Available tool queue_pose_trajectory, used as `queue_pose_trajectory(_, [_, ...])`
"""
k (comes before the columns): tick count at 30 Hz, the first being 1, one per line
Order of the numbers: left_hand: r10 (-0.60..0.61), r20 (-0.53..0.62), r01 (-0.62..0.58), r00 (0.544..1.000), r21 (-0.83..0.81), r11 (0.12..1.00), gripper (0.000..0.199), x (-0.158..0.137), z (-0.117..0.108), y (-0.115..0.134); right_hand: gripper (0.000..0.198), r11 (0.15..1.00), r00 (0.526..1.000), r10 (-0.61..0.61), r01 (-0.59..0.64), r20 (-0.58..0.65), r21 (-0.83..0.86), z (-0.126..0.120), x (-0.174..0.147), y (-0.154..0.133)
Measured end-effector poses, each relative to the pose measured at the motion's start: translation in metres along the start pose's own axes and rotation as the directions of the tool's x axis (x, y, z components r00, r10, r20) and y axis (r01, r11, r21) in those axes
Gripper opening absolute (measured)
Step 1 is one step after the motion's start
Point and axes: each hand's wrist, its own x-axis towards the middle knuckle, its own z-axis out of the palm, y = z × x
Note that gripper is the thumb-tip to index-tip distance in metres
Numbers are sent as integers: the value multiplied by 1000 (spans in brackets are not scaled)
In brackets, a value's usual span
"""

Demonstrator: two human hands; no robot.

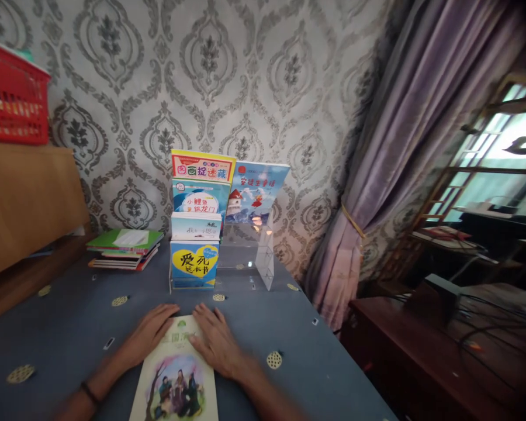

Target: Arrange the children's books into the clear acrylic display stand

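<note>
Pale-green book (177, 383): flat on table (298, 362), in front of rack (265, 272) | left hand (151, 328), right hand (218, 344): fingers extended, unclenched, at its edges | we count five books (196, 266) racked, this one not yet.

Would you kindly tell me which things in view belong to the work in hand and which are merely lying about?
Likely in the work:
cream book, between the left hand and right hand
rack
racked books

Apparently just lying about:
book stack
red basket

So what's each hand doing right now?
Left hand: open, at the left edge of the pale book.
Right hand: open, thumb over that book.
</note>
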Motion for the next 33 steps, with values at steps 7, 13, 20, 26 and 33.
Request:
queue_pose_trajectory(7, [-103, 146, 144, 984, -311, 939, 26, 10, -36, -16, 44, 976, 997, -39, 25, -64, -215, 8, 7, -6])
queue_pose_trajectory(13, [-104, 226, 190, 968, -400, 897, 25, 11, -37, -36, 38, 930, 998, -57, 58, 14, -363, 21, 23, -63])
queue_pose_trajectory(20, [-77, 239, 179, 968, -438, 881, 25, 12, -38, -39, 46, 901, 1000, -1, 0, -2, -433, 46, 41, -86])
queue_pose_trajectory(26, [-80, 243, 182, 967, -434, 882, 24, 12, -37, -41, 50, 902, 999, 49, -54, -22, -428, 46, 39, -78])
queue_pose_trajectory(33, [-84, 268, 194, 960, -419, 887, 25, 12, -40, -36, 48, 883, 990, 124, -144, -74, -446, 36, 28, -64])
